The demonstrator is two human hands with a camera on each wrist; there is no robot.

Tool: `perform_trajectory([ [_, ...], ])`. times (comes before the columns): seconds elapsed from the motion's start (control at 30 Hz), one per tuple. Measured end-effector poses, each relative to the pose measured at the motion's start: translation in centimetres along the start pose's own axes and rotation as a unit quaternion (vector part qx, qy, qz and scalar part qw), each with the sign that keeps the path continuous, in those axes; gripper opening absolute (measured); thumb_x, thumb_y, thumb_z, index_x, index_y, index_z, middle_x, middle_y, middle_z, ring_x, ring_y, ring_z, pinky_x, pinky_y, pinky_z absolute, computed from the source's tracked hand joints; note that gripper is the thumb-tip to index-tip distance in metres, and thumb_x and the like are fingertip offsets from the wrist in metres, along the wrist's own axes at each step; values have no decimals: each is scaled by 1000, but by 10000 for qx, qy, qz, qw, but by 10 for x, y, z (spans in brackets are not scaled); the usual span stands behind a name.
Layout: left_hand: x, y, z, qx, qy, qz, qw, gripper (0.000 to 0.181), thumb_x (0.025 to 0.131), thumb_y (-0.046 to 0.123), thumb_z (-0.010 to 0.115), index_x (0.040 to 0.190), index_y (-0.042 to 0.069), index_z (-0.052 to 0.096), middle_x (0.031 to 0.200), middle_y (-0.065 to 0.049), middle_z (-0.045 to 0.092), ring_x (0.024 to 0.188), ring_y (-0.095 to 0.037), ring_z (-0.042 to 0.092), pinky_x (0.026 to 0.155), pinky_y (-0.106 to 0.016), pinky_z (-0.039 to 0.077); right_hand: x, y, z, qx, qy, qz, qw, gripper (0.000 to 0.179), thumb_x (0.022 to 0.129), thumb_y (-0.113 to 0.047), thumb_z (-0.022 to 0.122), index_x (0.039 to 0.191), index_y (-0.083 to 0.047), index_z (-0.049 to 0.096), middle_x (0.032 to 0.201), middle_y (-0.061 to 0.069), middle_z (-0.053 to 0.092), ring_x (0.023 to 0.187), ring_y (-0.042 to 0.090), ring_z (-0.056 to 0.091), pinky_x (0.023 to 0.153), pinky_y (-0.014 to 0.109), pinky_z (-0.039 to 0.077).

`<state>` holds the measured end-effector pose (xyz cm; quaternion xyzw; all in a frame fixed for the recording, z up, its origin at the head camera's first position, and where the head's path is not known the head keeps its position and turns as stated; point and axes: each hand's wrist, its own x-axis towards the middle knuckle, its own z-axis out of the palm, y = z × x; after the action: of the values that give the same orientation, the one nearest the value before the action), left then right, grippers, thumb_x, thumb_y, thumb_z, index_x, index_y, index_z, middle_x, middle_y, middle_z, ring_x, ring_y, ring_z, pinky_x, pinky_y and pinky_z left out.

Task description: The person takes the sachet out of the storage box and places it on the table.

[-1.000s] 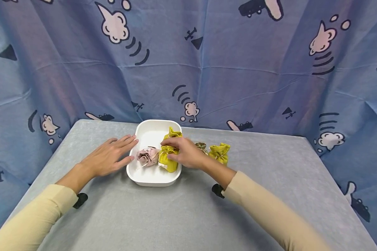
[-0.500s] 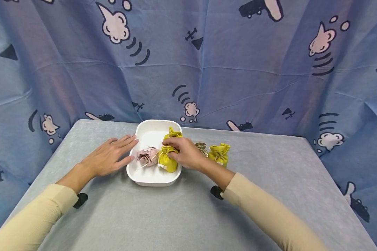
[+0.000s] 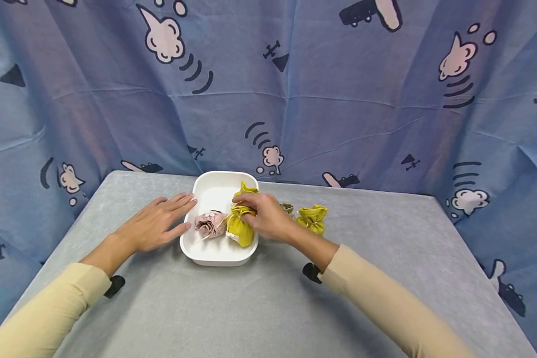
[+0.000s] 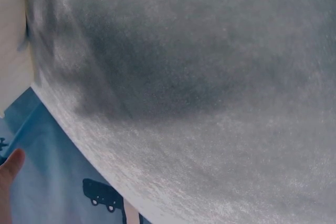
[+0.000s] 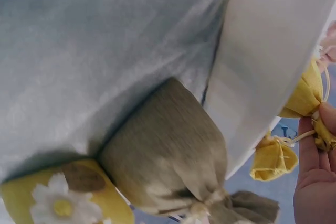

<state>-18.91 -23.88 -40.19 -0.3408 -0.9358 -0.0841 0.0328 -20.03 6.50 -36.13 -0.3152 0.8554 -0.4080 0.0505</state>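
In the head view my right hand [image 3: 268,216] pinches the gathered neck of a yellow drawstring pouch [image 3: 240,232] inside a white plastic basin [image 3: 219,256]. The right wrist view shows thumb and fingers at the neck of that pouch [image 5: 305,95]. Behind it in the basin is another yellow pouch [image 3: 246,189], partly covered by the hand. A pink pouch [image 3: 210,223] lies on its side to the left, its gathered top toward me. My left hand [image 3: 154,223] has its fingers extended, fingertips against the basin's left rim; only a thumb [image 4: 11,166] shows in the left wrist view.
Right of the basin, on the grey cloth-covered table [image 3: 259,308], are an olive-brown pouch [image 5: 168,145], mostly hidden behind my right hand in the head view, and a yellow pouch [image 3: 312,219] with a white flower. A blue patterned curtain [image 3: 340,114] hangs behind the table.
The right hand has shifted very slightly to the right at the yellow pouch's neck, and the pouch has moved a little with it. The left hand and basin stay in place.
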Motion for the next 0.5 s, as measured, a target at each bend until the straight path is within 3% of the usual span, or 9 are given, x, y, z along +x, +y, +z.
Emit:
perform_trajectory([
  [0.2, 1, 0, 0, 14, -46, -21, 10000, 62, 104, 39, 47, 153, 2, 37, 158, -17, 34, 145, -34, 33, 110, -59, 31, -2, -8, -12, -76, 19, -101, 9999, 36, 86, 10, 69, 121, 3, 67, 117, 14, 70, 110, 21, 67, 93, 21, 51],
  [0.5, 1, 0, -1, 47, -41, -8, 10000, 61, 104, 39, 47, 152, 2, 38, 157, -17, 35, 145, -34, 33, 109, -60, 31, -9, -18, -30, 583, 95, -231, 9980, 38, 84, 16, 69, 120, 5, 66, 117, 18, 69, 110, 23, 68, 88, 21, 53],
])
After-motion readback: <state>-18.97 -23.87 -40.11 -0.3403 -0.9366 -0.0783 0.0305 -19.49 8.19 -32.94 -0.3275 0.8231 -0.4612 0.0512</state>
